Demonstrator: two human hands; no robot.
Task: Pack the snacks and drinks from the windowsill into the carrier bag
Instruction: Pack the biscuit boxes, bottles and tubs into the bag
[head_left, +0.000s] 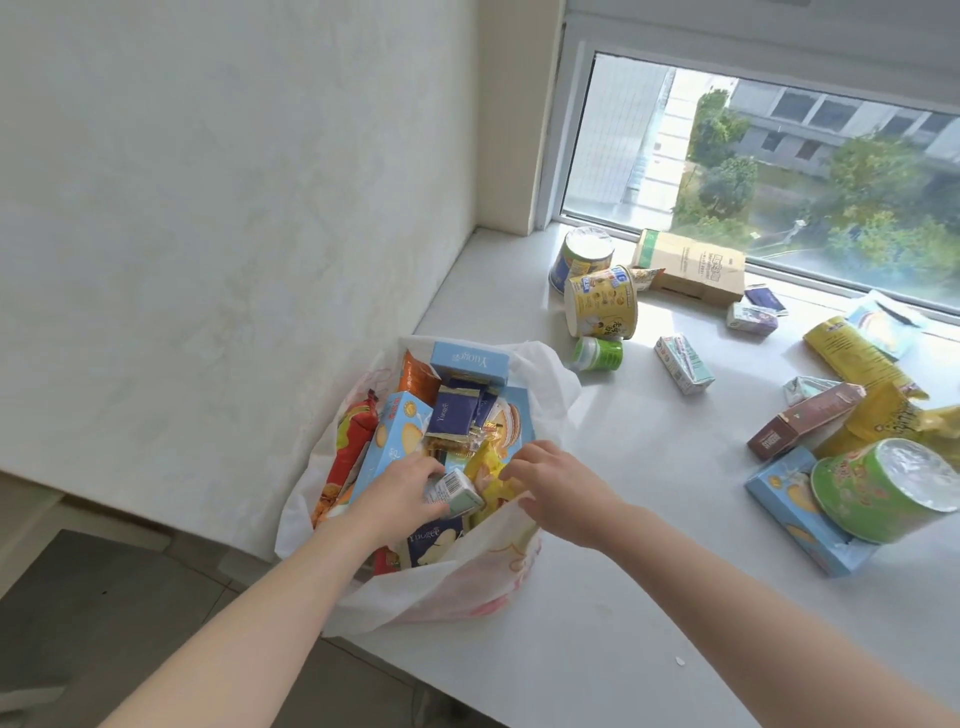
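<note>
White plastic carrier bag (493, 577) stuffed | left hand (400, 493) gripped small pale-green drink carton (457, 493) | right hand (550, 488) open, fingers spread over yellow packet (485, 467)

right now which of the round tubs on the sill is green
The green tub at the right, lying on a light blue box; the two tubs by the window are blue and yellow.

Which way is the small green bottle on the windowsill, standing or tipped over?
Tipped over: the small green bottle lies on its side on the windowsill, just below the yellow cup.

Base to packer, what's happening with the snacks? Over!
Left hand gripping small grey-green drink carton inside white plastic carrier bag. Right hand on bag contents. Nothing blocking.
</note>
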